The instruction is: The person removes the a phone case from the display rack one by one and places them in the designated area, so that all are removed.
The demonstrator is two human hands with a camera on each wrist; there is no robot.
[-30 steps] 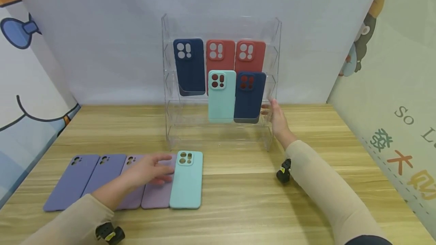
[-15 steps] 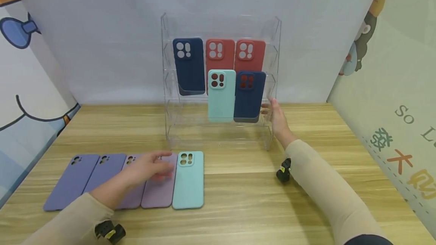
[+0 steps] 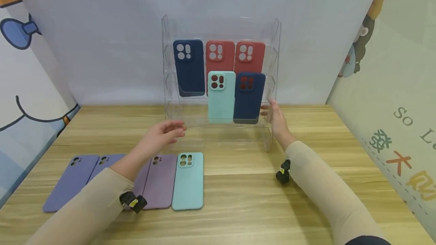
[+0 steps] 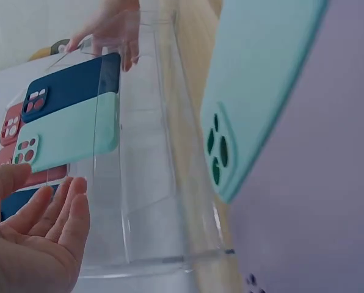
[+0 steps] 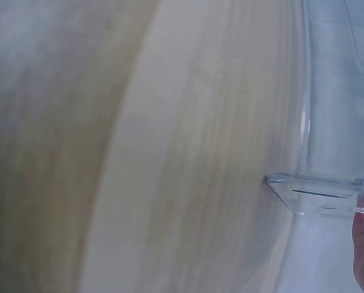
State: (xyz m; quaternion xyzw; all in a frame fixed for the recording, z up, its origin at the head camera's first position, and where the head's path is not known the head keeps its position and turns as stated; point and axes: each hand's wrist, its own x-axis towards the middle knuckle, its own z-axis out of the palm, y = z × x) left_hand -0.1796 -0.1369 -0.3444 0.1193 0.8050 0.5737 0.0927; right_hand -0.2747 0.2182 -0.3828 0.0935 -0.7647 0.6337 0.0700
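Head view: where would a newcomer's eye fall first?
The clear rack at the back of the table, bearing red, dark blue and mint phone cases, probably comes first. Next comes the row of purple cases lying at front left, ending with a mint case. The left hand is near the rack's lower left corner, the right hand at its right side.

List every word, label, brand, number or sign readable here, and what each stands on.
"So L", cut off: pale green backdrop at right.
"發", green: same backdrop.
"大", red-orange: same backdrop.
Orange character after it, same backdrop: too stylised to read surely.
Yellow marks, black wrist cameras: too small to read.
Phone cases, clear stand: none visible.
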